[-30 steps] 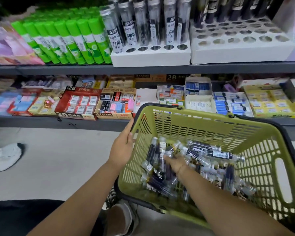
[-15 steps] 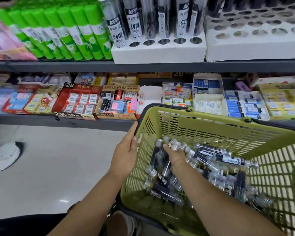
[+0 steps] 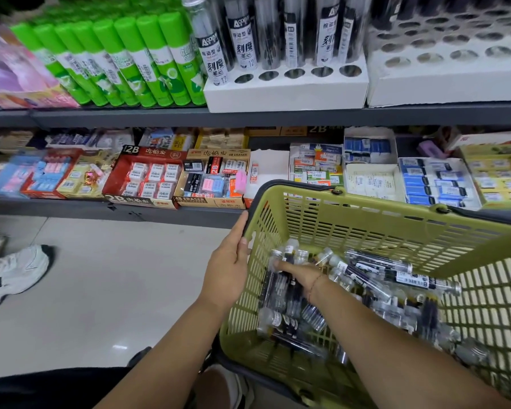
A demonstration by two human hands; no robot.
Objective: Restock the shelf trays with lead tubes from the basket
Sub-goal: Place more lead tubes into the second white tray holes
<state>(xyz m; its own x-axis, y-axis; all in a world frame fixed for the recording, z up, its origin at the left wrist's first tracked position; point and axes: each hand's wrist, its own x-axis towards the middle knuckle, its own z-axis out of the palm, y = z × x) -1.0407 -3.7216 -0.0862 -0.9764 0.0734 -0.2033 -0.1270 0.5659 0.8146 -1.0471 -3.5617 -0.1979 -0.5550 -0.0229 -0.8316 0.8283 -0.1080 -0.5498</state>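
A green slotted basket (image 3: 396, 231) sits low in front of the shelf, holding a heap of clear lead tubes (image 3: 396, 278) with dark leads and silver caps. My left hand (image 3: 227, 267) grips the basket's left rim. My right hand (image 3: 301, 276) is down inside the basket, closed around a bundle of lead tubes (image 3: 283, 287) whose caps stick up past the fingers. On the upper shelf a white tray (image 3: 286, 93) holds upright tubes in its back rows, and its front row of holes is bare. A second white tray (image 3: 446, 81) to the right shows many bare holes.
Green glue sticks (image 3: 124, 63) stand left of the trays. The lower shelf (image 3: 101, 214) carries boxes of erasers (image 3: 148, 178). Another person's white sneaker (image 3: 9, 276) rests on the pale floor at the left. My own shoe shows under the basket.
My right hand has closed on several tubes and lifted them slightly off the heap. The camera has moved closer to the shelf, and my left hand stays on the rim.
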